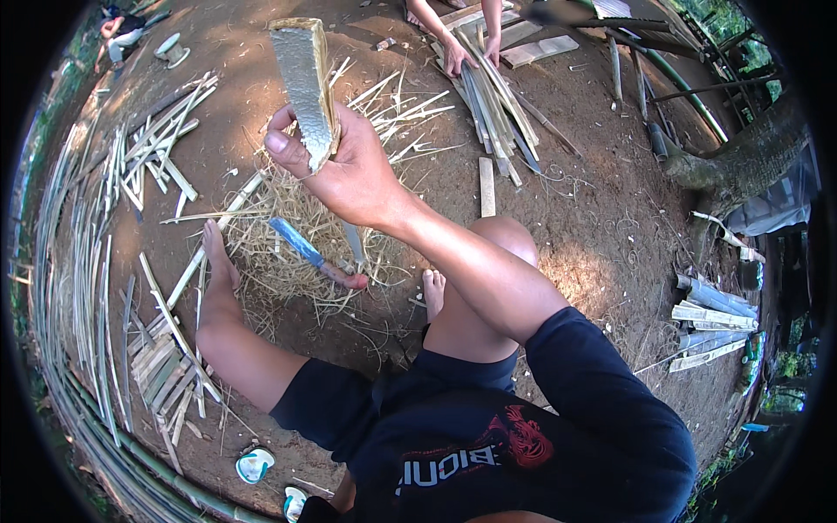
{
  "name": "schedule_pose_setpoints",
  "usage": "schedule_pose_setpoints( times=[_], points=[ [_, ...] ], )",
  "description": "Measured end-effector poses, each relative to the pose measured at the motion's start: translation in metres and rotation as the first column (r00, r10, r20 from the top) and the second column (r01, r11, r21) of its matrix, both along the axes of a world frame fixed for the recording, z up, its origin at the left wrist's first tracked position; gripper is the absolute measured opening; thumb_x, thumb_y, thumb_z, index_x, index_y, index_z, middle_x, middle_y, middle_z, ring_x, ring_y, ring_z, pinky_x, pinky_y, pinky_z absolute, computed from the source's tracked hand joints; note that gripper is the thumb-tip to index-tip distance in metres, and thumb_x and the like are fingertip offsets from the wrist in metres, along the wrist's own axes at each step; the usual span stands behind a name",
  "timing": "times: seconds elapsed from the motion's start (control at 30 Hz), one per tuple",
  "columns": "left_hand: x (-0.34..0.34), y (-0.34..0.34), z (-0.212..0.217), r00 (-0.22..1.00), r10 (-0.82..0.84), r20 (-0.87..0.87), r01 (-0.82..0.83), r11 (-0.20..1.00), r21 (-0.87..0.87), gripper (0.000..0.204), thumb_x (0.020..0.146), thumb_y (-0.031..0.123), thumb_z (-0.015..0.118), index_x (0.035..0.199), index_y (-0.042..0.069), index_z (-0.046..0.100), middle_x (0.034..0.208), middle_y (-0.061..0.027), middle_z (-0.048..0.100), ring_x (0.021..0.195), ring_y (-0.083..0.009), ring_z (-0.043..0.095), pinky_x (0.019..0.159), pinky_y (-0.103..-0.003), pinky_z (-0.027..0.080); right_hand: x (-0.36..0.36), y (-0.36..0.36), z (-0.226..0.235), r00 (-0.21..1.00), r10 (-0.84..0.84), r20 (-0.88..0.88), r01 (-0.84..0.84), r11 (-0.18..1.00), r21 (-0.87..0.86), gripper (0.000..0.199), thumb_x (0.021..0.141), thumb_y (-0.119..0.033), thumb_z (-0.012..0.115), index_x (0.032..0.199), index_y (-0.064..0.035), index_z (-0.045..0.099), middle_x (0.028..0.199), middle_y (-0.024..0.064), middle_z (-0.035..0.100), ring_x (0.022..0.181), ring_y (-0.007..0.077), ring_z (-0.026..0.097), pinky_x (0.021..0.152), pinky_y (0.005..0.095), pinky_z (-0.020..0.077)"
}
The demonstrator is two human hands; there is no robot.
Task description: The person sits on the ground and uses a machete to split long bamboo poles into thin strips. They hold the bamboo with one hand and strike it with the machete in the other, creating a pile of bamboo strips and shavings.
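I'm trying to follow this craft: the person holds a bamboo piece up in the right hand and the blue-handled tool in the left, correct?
Not quite. The head view shows the right hand holding the bamboo piece up, but the blue-handled tool lies loose on the straw pile, in no hand.

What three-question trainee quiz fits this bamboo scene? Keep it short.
1. True or false: the right hand grips the split bamboo piece, raised off the ground.
2. Where does the blue-handled tool lie? A: on the shavings pile. B: in a hand. C: on a tree root.
3. What do another person's hands touch at the top of the view?

Key: 1 true; 2 A; 3 the bundle of bamboo strips.
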State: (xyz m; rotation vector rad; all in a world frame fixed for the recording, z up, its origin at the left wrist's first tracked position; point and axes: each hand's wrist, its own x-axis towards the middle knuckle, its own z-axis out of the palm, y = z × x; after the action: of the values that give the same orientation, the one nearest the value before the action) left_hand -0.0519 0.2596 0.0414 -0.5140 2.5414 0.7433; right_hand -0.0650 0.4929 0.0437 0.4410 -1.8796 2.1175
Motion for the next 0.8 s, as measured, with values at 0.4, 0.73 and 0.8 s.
schedule_pose_setpoints(
  times=[0.4,0.73,0.8],
  points=[
    [0.045,-0.088,-0.043,0.891,0.454,0.022,-0.39,0.739,0.549,0.094,0.081,0.085,0.013,0.154,0.026,-0.002,0.159,-0.0078,0.018,0.146,-0.0266,0.013,0.116,-0.049,0.007,0.041,-0.07,-0.003,0.992,-0.053,0.115,0.032,0.983,0.18,0.046,0.089,-0.045,0.066,0.11,-0.0059,0.055,0.083,0.0054,0.06,0.07,0.0122,0.06,0.06,0.0314,0.0528],
    [0.068,-0.099,-0.011,0.9,0.434,0.033,-0.356,0.692,0.628,0.095,0.083,0.082,0.01,0.153,0.019,-0.004,0.16,-0.0042,0.003,0.147,-0.0231,0.004,0.118,-0.045,0.003,0.091,-0.107,0.024,0.993,-0.103,-0.056,0.104,0.994,0.02,0.025,0.088,-0.023,0.07,0.101,-0.0036,0.061,0.056,-0.0024,0.056,0.046,0.0063,0.056,0.042,0.0214,0.0467],
    [0.07,-0.086,-0.007,0.922,0.386,0.033,-0.309,0.683,0.662,0.095,0.084,0.081,0.009,0.153,0.017,-0.004,0.16,-0.0034,0.001,0.147,-0.0217,0.002,0.118,-0.044,0.001,0.087,-0.107,0.012,0.993,0.054,-0.101,-0.052,0.998,0.031,0.021,0.088,-0.021,0.07,0.099,-0.004,0.062,0.062,-0.0019,0.06,0.047,0.0049,0.055,0.043,0.0214,0.044]
  ],
)
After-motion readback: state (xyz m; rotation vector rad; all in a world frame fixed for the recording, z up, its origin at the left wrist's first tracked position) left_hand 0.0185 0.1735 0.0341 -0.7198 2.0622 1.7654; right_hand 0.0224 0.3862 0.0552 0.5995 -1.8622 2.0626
